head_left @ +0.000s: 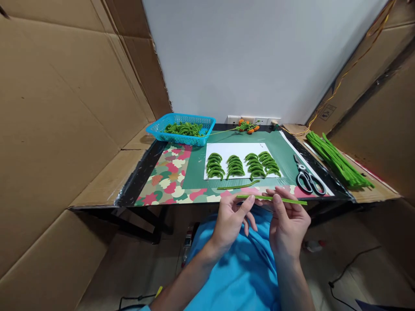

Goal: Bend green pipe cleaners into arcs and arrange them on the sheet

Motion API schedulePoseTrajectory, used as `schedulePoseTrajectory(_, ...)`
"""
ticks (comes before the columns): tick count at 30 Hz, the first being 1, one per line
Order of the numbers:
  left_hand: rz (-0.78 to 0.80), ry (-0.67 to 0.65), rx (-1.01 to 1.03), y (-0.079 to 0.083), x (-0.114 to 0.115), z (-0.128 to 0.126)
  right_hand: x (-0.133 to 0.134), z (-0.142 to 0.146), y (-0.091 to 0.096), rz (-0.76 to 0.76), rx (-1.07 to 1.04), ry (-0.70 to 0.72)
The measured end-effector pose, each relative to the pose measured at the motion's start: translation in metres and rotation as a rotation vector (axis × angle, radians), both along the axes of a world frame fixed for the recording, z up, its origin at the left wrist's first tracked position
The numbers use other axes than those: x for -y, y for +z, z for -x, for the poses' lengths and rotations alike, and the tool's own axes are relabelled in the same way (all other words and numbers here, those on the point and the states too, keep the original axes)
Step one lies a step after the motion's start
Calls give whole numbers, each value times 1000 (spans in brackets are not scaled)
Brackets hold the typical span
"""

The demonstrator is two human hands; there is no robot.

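A straight green pipe cleaner [292,201] is held level just in front of the table's near edge. My left hand [231,220] pinches its left end with thumb and forefinger. My right hand [287,220] grips it near the middle, fingers curled round it. Another green pipe cleaner [238,186] lies loose on the green mat [194,172] just beyond my hands. Behind it, a white sheet [240,149] carries several rows of bent green pipe-cleaner pieces [235,166].
Scissors [308,178] lie on the mat at the right. A bundle of straight green pipe cleaners [337,160] rests on cardboard at far right. A blue basket [181,128] with bent green pieces stands at back left. An orange-and-green piece [248,126] lies by the wall. Cardboard walls flank both sides.
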State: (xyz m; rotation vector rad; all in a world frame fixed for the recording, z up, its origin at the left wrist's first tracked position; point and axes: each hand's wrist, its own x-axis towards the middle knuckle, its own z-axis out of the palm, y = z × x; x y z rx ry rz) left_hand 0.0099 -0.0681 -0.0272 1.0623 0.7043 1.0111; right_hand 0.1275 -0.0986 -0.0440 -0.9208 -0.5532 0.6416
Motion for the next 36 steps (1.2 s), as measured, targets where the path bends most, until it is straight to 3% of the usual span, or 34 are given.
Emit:
schedulePoseTrajectory(5, -52, 32, -33, -4, -4, 3, 1, 6, -4, 21, 54, -27)
schedulePoseTrajectory(12, -116, 33, -120, -7, 4, 1, 2, 6, 0, 14, 135, -185)
schedulePoseTrajectory(18, -127, 117, -140, -9, 2, 2, -1, -3, -5, 81, 175, -179)
schedulePoseTrajectory(22, -158, 164, -136, -8, 0, 4, -1, -12, -7, 169, 279, -93)
schedulePoseTrajectory(27, -172, 178, -109, -4, -1, 8, 4, -24, -8, 263, 572, 104)
schedulePoseTrajectory(32, -141, 162, -142, -8, -5, 9, 6, -30, -7, 192, 916, 205)
schedulePoseTrajectory(36, -141, 117, -170, -8, -7, 9, 7, -28, -2, 131, 1068, 285)
